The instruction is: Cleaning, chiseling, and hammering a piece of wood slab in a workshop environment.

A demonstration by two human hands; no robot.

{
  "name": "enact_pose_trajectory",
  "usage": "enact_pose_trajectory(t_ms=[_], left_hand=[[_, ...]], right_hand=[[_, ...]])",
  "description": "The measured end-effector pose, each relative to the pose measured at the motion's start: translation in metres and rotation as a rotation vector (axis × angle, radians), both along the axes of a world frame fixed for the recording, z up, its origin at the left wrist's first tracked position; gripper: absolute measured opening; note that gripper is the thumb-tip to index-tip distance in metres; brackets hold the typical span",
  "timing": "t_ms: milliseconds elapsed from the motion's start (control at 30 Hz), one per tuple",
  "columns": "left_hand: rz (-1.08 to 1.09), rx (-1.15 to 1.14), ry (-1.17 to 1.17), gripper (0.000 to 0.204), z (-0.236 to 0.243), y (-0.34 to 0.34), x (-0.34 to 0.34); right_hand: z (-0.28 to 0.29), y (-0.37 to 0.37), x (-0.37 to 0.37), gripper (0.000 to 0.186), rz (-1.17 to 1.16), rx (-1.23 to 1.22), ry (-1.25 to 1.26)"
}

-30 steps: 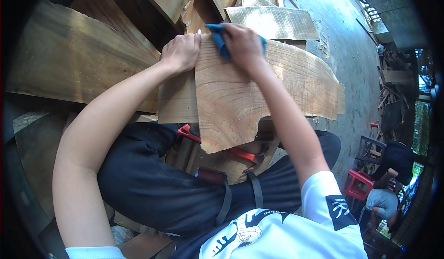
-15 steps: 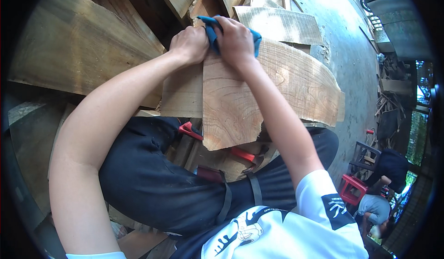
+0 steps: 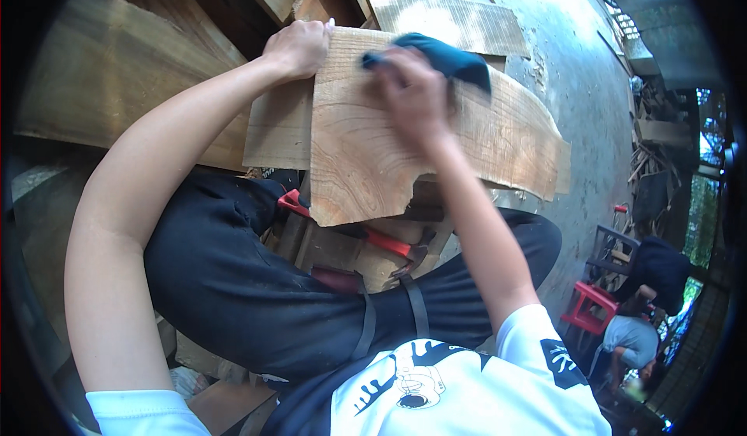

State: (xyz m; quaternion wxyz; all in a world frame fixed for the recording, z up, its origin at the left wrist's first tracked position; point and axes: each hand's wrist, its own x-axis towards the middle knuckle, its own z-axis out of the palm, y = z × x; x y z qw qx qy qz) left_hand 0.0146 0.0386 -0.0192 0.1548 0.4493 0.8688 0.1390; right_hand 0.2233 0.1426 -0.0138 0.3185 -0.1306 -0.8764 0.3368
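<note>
A broad, light-brown wooden board (image 3: 358, 152) with swirling grain and an irregular edge lies across other planks in front of my knees. My left hand (image 3: 298, 50) is closed on its far left corner. In my right hand (image 3: 416, 97), blurred by motion, is a dark teal cloth (image 3: 451, 61) that trails off to the right over the board's far edge. The fingers press the bunched end of the cloth near the board's surface. Below the near edge of the board shows a red-handled tool (image 3: 389, 244), partly hidden.
Large planks (image 3: 117, 70) are stacked at the left, with a pale rough-sawn board (image 3: 451, 25) beyond my work. Concrete floor (image 3: 583, 117) lies to the right. Farther off, another person (image 3: 632, 342) bends beside a red stool (image 3: 589, 308).
My right hand has moved right and nearer along the board, and the cloth now spreads out behind it. My left hand stays at the corner. The whole view has shifted slightly.
</note>
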Motion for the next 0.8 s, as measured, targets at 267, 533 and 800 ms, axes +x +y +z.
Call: enact_pose_trajectory(t_ms=[267,533,800], left_hand=[[-0.088,0.047,0.042,0.060,-0.006,0.007,-0.007],[-0.118,0.051,0.016,0.063,-0.009,0.010,-0.010],[-0.120,0.064,0.041,0.061,-0.008,0.002,-0.010]], right_hand=[[0.023,-0.067,0.027,0.017,0.135,0.125,0.051],[0.018,0.010,0.012,0.102,-0.273,0.371,-0.556],[-0.014,-0.012,0.018,0.097,-0.255,0.245,-0.375]])
